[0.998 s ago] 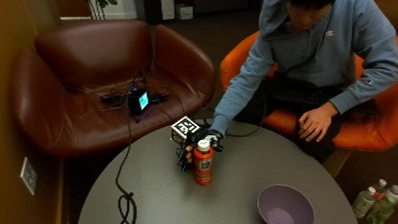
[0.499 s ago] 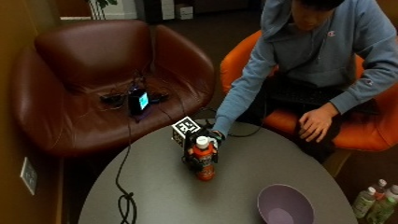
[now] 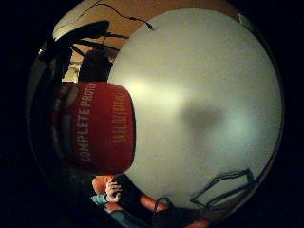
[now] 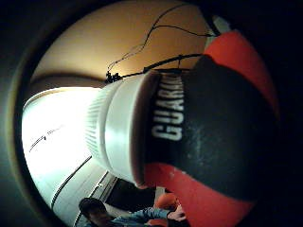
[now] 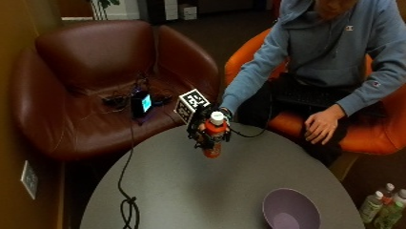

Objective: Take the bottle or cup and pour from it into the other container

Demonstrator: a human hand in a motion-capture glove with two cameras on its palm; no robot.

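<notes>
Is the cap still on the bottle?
Yes, capped: the white cap sits on the bottle, gripped upright by the right hand.

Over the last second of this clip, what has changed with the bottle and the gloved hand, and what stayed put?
The right hand kept its grip on the red bottle and raised it: a second ago the bottle stood on the table; now it looks lifted clear, upright with its white cap still on, and drawn a little toward the person. The purple bowl stayed where it was, and the bare hand still rests on the lap.
</notes>
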